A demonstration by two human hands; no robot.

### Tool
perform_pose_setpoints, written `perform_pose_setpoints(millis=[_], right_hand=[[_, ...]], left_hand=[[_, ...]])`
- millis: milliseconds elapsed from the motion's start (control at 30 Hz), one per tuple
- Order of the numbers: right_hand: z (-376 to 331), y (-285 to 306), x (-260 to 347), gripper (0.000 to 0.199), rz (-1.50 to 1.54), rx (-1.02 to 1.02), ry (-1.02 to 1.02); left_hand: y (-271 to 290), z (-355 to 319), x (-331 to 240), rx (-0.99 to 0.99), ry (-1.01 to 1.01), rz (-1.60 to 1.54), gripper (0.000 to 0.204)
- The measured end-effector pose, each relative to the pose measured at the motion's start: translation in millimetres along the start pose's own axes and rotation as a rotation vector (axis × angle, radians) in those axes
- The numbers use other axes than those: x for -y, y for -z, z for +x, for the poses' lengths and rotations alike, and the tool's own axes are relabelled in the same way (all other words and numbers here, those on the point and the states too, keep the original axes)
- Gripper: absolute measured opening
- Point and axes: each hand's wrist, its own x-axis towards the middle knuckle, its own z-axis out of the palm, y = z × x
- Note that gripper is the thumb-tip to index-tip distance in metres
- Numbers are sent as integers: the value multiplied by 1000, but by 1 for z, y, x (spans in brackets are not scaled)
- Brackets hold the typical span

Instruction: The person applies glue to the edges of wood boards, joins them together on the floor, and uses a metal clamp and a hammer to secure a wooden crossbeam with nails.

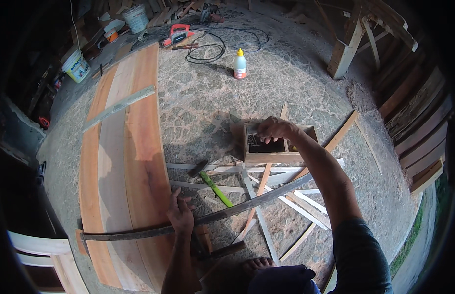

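My left hand [181, 213] is open at the right edge of a panel of joined wooden boards [141, 166], fingers apart, beside a long dark metal bar clamp [227, 211]. The bar lies across the panel's near end and runs on to the right. Over the left compartment of a wooden box [271, 158], my right hand [275, 130] has its fingers curled down and together. Small thin pieces like nails [255, 140] show in that compartment. Whatever the fingertips hold is hidden. Between both hands, a hammer [215, 189] with a bright green handle lies on the ground.
Loose wooden strips [306, 208] lie crossed under and around the bar. A wooden batten [119, 108] crosses the panel's far part. Farther off are a glue bottle [240, 66] with yellow cap, a red power tool [178, 35], black cable [208, 53] and buckets [76, 67].
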Motion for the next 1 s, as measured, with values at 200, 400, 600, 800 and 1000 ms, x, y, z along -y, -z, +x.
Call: perform_pose_setpoints(millis=[200,400,600,800,1000], right_hand=[[-34,5,23,25,158,5,-28],[-57,-38,101,22,26,21,312],[-79,-61,187,14,-246,144,682],[-30,-24,96,18,-1044,-254,377],[-10,-34,40,23,-793,54,-303]], left_hand=[[-3,0,3,-16,58,-165,37],[-30,19,-32,182,226,-759,25],[-82,27,-117,357,389,-1270,39],[-52,25,-50,67,349,-405,35],[-23,8,18,-32,14,-63,36]])
